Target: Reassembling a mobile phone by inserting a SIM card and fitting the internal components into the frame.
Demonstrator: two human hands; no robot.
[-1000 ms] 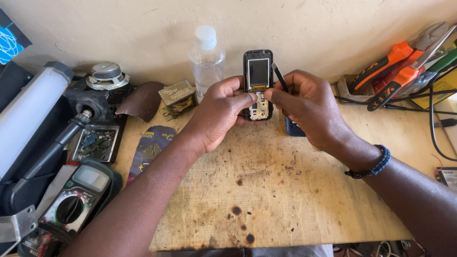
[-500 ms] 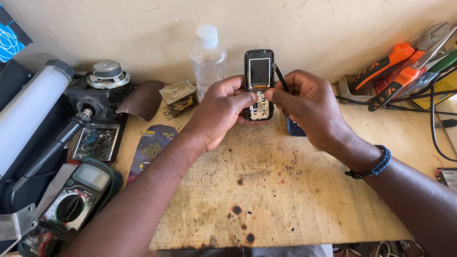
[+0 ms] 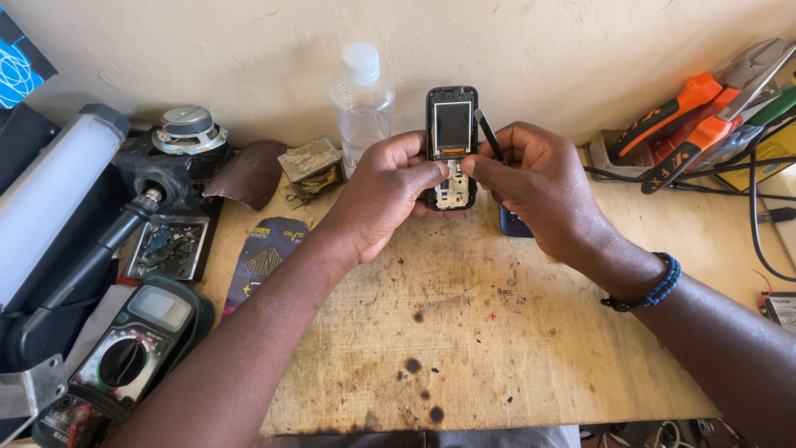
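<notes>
A small black mobile phone (image 3: 452, 124) with its keypad cover off stands upright above the wooden board (image 3: 497, 348). My left hand (image 3: 385, 195) grips its lower left side, thumb pressed on the bare keypad area. My right hand (image 3: 539, 187) holds the lower right side, thumb meeting the left thumb, and also keeps a thin dark tool (image 3: 491, 137) between its fingers. A dark blue part (image 3: 514, 224) lies on the board just under my right hand.
A clear plastic bottle (image 3: 362, 99) stands behind the phone. A small transformer (image 3: 311, 170), a speaker (image 3: 189, 129), a tray of parts (image 3: 164, 249) and a multimeter (image 3: 137, 348) sit left. Orange-handled pliers (image 3: 696, 116) and cables (image 3: 763, 216) lie right.
</notes>
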